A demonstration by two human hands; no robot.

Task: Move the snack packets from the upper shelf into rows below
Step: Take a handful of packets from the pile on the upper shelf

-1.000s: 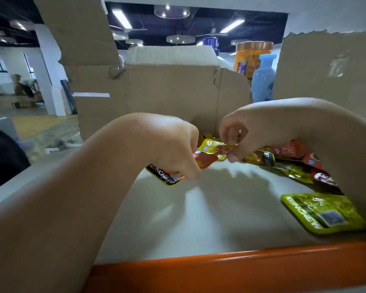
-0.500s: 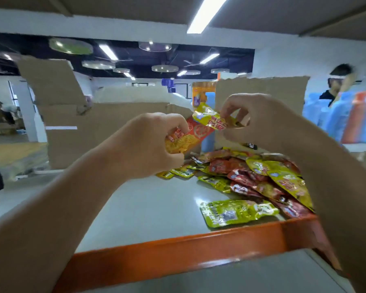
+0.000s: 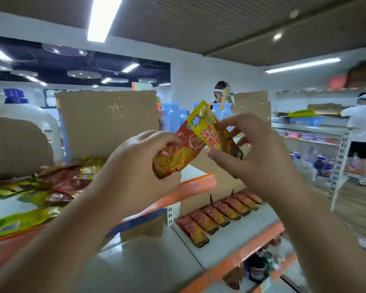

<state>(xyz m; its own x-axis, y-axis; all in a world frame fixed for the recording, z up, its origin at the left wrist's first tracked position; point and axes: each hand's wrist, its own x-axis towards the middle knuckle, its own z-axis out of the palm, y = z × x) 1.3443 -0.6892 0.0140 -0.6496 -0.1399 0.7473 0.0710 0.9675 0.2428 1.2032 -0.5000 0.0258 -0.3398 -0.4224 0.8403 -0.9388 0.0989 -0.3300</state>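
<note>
My left hand [image 3: 140,172] is curled round the lower end of an orange packet [image 3: 178,153], fingers over its top edge and thumb under it. My right hand [image 3: 260,157] pinches a yellow packet [image 3: 207,127] between fingertips [image 3: 237,121] and thumb. The yellow packet lies across the upper end of the orange one, and the two touch between my hands.

Below my right hand and a little beyond it, the lower shelf [image 3: 230,242] carries a row [image 3: 218,218] of orange packets laid side by side. I judge the orange packet belongs at one end of it. There is no yellow row that I can see.

Out past my left wrist, the loose pile [image 3: 57,182] of red, yellow and green packets sits on the upper shelf [image 3: 199,185], so most of the job is left.

My worry is the overlap. If I lower both hands together, the slippery yellow packet could slide out of so light a pinch, or drag the orange one askew. A dropped packet could land on the row and knock it crooked, or fall past the shelf edge.

Beyond my fingers stands a cardboard sheet [image 3: 108,121], then blue bottles [image 3: 173,117], and further off a person [image 3: 220,94].
</note>
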